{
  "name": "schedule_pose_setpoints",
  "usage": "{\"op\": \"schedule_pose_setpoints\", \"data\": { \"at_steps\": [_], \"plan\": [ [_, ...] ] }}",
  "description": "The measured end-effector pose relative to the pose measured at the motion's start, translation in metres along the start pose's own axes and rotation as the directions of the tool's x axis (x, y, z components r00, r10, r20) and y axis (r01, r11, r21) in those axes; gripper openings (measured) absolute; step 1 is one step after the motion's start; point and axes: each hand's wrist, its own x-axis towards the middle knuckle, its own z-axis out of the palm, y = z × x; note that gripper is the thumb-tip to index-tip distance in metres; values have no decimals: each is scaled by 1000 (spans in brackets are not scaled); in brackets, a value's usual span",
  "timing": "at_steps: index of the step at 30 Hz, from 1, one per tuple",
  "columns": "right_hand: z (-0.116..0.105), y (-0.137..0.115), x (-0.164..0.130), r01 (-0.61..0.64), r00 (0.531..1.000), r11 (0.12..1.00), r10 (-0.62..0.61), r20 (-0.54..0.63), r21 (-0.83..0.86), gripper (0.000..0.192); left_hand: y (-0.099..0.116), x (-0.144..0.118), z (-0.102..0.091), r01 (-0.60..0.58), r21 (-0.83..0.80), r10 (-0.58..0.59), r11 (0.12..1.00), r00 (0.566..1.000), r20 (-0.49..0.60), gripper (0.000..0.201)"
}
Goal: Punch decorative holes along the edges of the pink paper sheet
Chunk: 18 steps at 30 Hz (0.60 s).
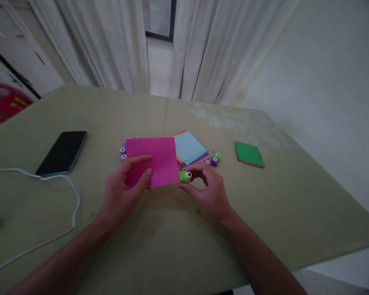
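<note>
A square sheet of pink paper (164, 159) is held by my left hand (124, 184), thumb on top and fingers around its left side. My right hand (210, 188) grips a small green craft punch (184, 176) with a round white top bearing a dark shape. The punch sits against the paper's lower right corner; I cannot tell whether the edge is inside it. Behind the paper lies a stack of coloured paper sheets (189, 147), light blue uppermost. Purple punches (122, 150) peek out past the pink sheet's left edge, partly hidden.
Beyond my right hand stand a purple punch (214, 161) and a green punch (218, 156). A green paper square (249, 154) with punched edges lies farther right. At left are a dark phone (63, 152) and a white cable (75, 205). Tiny paper bits dot the tablecloth (160, 246).
</note>
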Motion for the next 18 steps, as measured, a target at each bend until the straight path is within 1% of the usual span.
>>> {"op": "schedule_pose_setpoints", "data": {
  "at_steps": [4, 13, 18],
  "plan": [
    [-2, 1, 1, 2, 1000, 1000, -2, -9, -4, 35, 1, 0, 0, -2, 14, 2, 1000, 1000, 6, 39],
    [-3, 0, 1, 0, 1000, 999, 0, 16, -42, 34, 3, 0, 0, -17, 27, 18, 999, 1000, -7, 38],
    [-3, 0, 1, 25, 999, 998, -24, 27, -65, 33, 3, -1, 1, -17, -9, 17, 1000, 1000, 7, 37]
  ]
}}
